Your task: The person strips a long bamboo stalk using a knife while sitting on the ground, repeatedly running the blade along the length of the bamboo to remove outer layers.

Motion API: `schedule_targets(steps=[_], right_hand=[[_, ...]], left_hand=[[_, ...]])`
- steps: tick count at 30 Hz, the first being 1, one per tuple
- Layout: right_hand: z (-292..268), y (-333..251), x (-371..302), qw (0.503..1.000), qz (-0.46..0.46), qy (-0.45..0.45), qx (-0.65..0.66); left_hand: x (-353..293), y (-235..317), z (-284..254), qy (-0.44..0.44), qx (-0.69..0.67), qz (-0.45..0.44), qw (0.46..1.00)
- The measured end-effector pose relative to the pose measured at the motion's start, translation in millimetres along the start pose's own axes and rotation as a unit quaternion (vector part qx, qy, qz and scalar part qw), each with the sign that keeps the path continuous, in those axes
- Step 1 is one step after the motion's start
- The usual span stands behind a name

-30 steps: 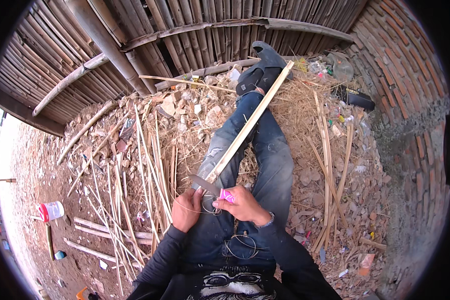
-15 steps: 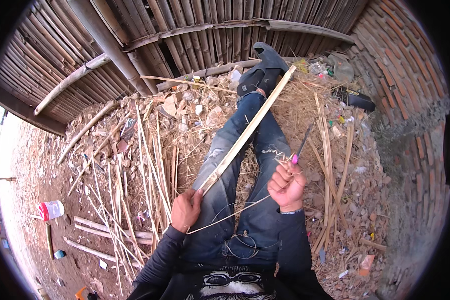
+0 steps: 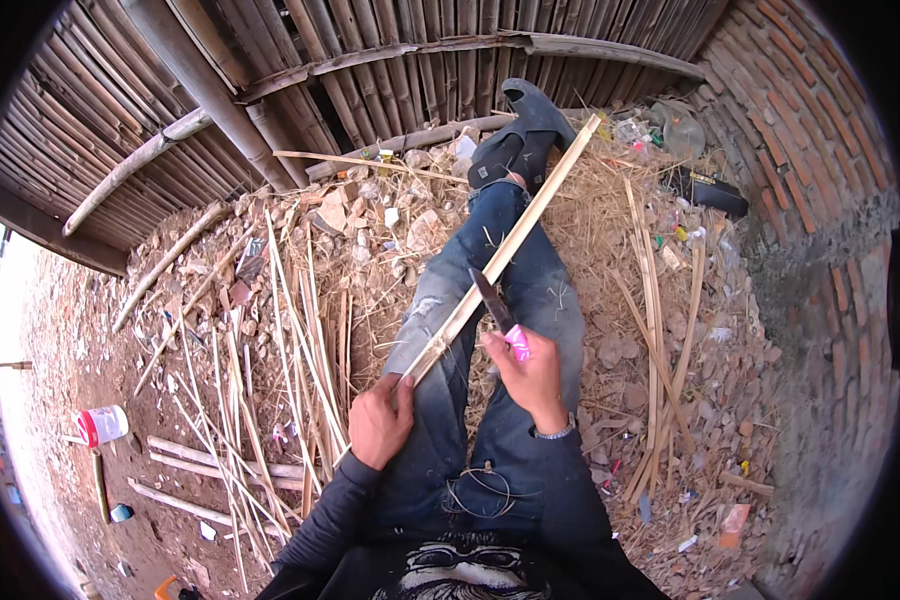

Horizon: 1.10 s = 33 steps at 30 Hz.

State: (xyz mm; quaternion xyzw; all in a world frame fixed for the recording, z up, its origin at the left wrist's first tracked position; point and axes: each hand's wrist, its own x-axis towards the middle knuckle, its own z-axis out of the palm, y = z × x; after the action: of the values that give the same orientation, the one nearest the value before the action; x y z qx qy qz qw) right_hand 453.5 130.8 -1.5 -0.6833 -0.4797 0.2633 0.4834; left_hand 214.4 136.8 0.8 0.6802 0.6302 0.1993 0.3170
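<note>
Across my outstretched legs slants a long, pale split-bamboo strip (image 3: 518, 236), its far end beside my shoes. My left hand (image 3: 381, 420) is closed around its near end, over my left thigh. In my right hand (image 3: 533, 378) is a knife (image 3: 495, 306) with a pink handle and a dark blade. The blade points up and to the left, its tip at or very close to the strip's right edge; I cannot tell whether it touches. Thin curled shavings lie on my jeans, and a loop of thin strand (image 3: 482, 493) rests in my lap.
Long bamboo strips (image 3: 300, 330) lie on the ground to my left, and more strips (image 3: 653, 310) to my right. A bamboo wall (image 3: 410, 90) stands ahead, a brick wall (image 3: 820, 170) at right. A white-and-red bucket (image 3: 101, 425) lies far left. Rubble and straw cover the ground.
My right hand has turned and brought the knife left and down to the bamboo strip. The thin sliver and curled shavings by that hand are gone from it. My left hand stays on the strip.
</note>
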Motion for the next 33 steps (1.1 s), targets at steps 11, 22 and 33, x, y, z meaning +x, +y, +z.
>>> schedule_targets(steps=[11,22,33], right_hand=[[42,2,1,0.991,-0.079,-0.101,-0.04],[23,-19,1,0.972,-0.097,-0.209,0.045],[-11,-14,14,0.999,0.033,0.015,0.034]], left_hand=[[0,0,1,-0.013,-0.023,0.001,1.0],[4,-6,10,-0.024,-0.034,-0.013,0.999],[-3,-1,-15,-0.066,-0.155,-0.014,0.986]])
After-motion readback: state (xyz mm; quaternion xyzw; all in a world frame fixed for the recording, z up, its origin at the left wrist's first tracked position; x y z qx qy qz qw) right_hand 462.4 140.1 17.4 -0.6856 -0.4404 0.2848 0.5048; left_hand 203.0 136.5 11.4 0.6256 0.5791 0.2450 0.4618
